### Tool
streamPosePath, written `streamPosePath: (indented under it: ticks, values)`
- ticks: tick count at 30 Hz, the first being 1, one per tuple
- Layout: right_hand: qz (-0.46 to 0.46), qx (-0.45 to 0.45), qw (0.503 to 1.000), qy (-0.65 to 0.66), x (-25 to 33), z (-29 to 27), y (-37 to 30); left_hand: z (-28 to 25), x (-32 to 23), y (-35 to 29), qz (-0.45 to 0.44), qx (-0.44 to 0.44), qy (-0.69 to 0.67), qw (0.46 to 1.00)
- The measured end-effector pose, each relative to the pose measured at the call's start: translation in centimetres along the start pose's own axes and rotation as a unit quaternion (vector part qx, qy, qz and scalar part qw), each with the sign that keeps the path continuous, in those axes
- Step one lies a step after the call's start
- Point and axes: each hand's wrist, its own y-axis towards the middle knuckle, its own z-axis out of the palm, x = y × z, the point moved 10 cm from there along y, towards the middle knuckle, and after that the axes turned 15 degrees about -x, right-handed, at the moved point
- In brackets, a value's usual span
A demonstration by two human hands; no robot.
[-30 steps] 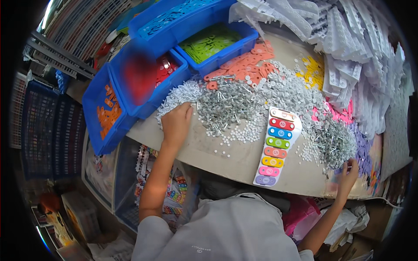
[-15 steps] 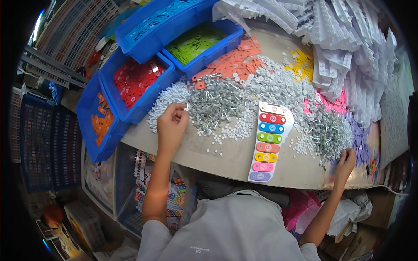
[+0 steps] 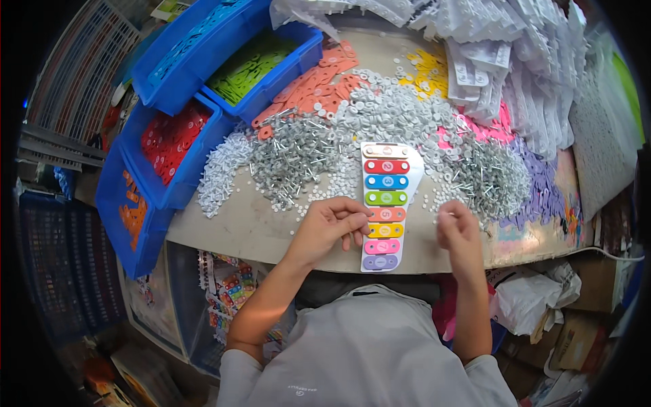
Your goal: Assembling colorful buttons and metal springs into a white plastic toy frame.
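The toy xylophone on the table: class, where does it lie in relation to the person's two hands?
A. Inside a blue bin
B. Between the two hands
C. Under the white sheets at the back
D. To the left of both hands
B: the toy xylophone lies flat on the table, with the left hand at its left edge and the right hand off to its right.

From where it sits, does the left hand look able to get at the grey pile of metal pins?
Probably yes: the left hand rests beside the toy xylophone, and the pins lie just beyond it across bare table.
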Motion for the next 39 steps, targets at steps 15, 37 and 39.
streamPosePath:
  ticks: [15,37,39]
  values:
    - [0.004,0.067,0.997,-0.031,-2.1,4.4,0.1,1.0,0.8,1.0,-0.014,0.001,0.05,0.999]
    - [0.154,0.142,0.972,-0.109,-4.4,5.1,1.4,3.7,0.6,3.1,-0.042,0.13,0.085,0.987]
    - [0.166,0.155,0.967,-0.117,-4.8,5.3,1.3,3.5,0.9,3.4,-0.019,0.122,0.112,0.986]
